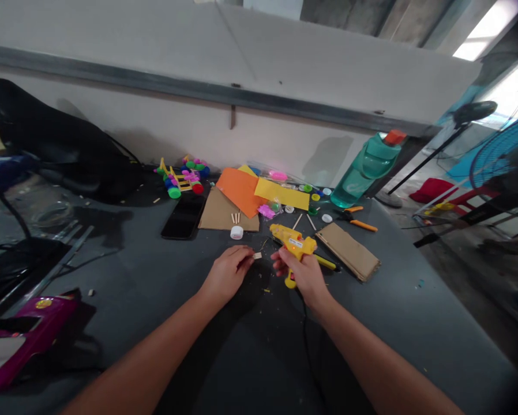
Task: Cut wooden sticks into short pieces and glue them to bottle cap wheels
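My right hand (306,274) is wrapped round the handle of a yellow glue gun (294,242), its nozzle tilted up and to the left. A dark cord runs down from the handle. To the left, my left hand (228,271) pinches a small pale wooden piece (258,255) between thumb and fingertips. Just beyond that hand stands a white bottle cap (237,232). Short wooden sticks (235,218) lie on a cardboard sheet (213,213) behind the cap. A yellow-and-black tool (326,263) lies partly hidden behind the glue gun.
Orange paper (239,190), a yellow strip (280,193) and coloured caps lie at the back. A phone (183,216) and small toy models (181,178) are left of them. Rightward are folded cardboard (349,251), orange-handled pliers (358,219) and a teal bottle (365,170). A magenta object (42,325) stands front left.
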The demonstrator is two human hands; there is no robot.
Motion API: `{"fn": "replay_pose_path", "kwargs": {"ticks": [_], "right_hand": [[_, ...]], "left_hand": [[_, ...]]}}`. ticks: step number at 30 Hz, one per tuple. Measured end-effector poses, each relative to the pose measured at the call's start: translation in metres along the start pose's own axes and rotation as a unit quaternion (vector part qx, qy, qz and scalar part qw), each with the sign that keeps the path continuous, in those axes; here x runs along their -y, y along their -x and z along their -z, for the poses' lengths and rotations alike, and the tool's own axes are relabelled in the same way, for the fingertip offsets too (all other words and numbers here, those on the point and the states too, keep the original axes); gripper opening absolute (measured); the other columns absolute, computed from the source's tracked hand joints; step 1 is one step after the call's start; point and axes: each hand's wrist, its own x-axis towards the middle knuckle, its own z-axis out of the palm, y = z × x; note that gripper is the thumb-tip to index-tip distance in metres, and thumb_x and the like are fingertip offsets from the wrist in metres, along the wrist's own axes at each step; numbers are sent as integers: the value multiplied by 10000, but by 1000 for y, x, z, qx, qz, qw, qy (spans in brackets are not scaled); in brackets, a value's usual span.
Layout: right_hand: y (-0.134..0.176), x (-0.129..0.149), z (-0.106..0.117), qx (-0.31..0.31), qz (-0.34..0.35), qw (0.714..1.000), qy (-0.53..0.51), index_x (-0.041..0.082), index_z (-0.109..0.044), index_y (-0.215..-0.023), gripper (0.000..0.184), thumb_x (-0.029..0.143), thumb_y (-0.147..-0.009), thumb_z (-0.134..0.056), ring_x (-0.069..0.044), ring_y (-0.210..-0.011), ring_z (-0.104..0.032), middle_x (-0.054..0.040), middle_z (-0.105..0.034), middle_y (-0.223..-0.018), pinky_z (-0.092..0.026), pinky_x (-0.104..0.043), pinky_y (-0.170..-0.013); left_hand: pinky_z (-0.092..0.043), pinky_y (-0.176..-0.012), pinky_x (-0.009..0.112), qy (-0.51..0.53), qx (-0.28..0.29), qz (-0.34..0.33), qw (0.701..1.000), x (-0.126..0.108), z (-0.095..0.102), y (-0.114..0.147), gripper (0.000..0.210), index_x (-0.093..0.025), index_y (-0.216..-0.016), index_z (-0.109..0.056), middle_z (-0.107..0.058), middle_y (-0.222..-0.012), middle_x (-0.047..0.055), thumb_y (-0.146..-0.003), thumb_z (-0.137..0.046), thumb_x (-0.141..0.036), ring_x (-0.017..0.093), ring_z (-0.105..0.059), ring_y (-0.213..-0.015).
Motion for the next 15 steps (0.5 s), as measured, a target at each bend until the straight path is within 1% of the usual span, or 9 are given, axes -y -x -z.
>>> {"fn": "replay_pose_path", "kwargs": {"ticks": [3, 6, 10, 15], "right_hand": [[4, 6, 17, 96, -41, 994, -18, 125, -621, -763, 386, 507, -716, -582, -132, -564, -589, -99, -675, -792, -462, -220, -448], [3, 9, 26, 148, -68, 987, -14, 137, -613, -757, 417, 547, -733, -545, -122, -536, -574, -93, -678, -780, -438, -208, -417], [1, 13, 32, 179, -72, 981, 18, 145, -602, -682, 465, 591, -750, -489, -95, -454, -510, -54, -648, -650, -401, -193, -386], [2, 19, 36, 187, -81, 977, 53, 150, -604, -640, 491, 604, -757, -458, -77, -401, -464, -32, -626, -570, -352, -185, -378]], "left_hand": [[-482, -826, 336, 4, -14, 10, 1000, 4, 2, 0, 165, -192, -939, -603, -641, -978, 58, -862, -456, -190, 175, -586, -937], [-477, -841, 347, 2, -28, 17, 999, 8, 4, 0, 171, -190, -955, -599, -640, -978, 58, -865, -454, -193, 175, -584, -939], [-470, -851, 359, -2, -34, 25, 999, 11, 4, 1, 171, -192, -963, -599, -638, -980, 58, -866, -459, -206, 178, -578, -947], [-472, -851, 347, 1, -36, 26, 999, 11, 5, 1, 168, -195, -968, -599, -634, -985, 54, -864, -467, -205, 174, -578, -953]]}}
